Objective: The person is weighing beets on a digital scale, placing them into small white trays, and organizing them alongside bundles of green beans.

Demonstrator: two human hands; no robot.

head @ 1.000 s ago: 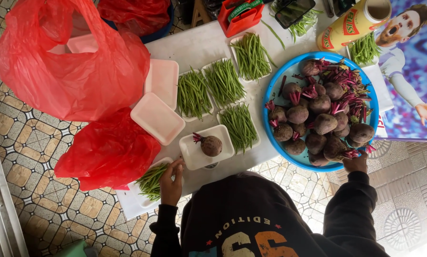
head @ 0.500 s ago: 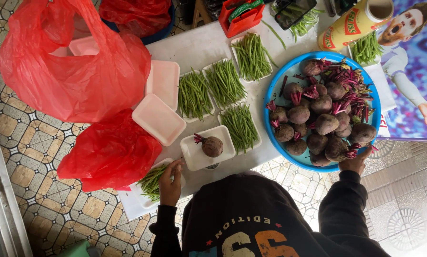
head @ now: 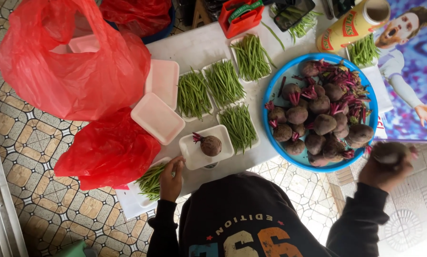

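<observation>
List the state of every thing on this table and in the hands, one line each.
Right hand: closed around a beetroot, lifted off the basin.
Left hand: resting at the table edge beside a tray of green beans.
Blue basin: heaped with beetroots.
White tray: holds one beetroot.
Bean trays: filled, uncovered.
Empty foam trays: stacked upside down.
Red bags: bulging, open at top.

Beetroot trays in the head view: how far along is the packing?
Done: four bean trays are filled, and one white tray holds a single beet. In hand: the right hand grips a beetroot beside the blue bowl; the left hand rests at the table edge. Left: a bowlful of beets and two empty trays.
</observation>
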